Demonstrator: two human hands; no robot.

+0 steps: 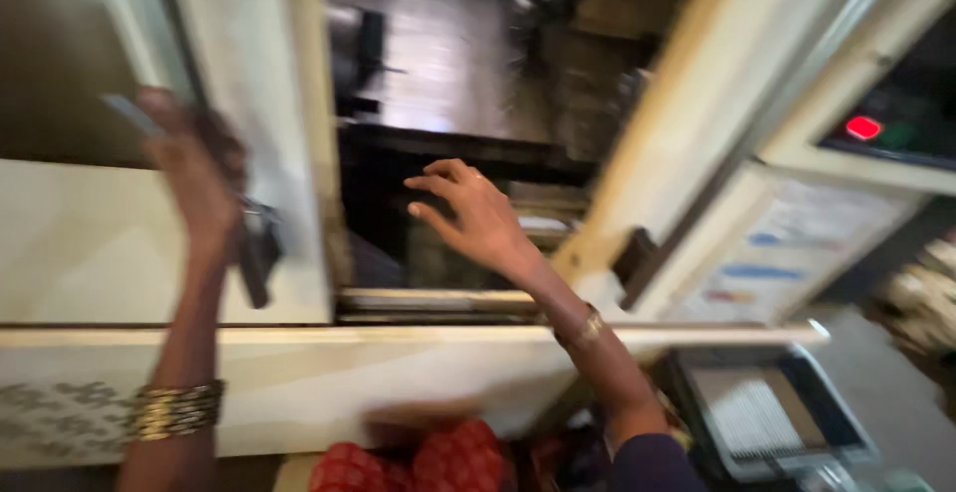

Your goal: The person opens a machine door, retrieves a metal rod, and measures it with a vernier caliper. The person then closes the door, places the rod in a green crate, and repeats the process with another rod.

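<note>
while the view is smeared by motion, the left hand (194, 168) sits raised against the pale sliding door (239, 104) of a machine, fingers curled at its dark handle (259, 253); whether it truly grips the handle i cannot tell; the right hand (473, 218) hangs with fingers spread and empty, reaching into the dark opening (448, 223) between the door and the slanted cream frame (697, 123); a red lamp (862, 127) glows on the panel at the upper right corner; judging by this, the step in hand is reaching into the chamber with the door slid aside; the next move calls for holding that door clear while the right hand goes deeper.
</note>
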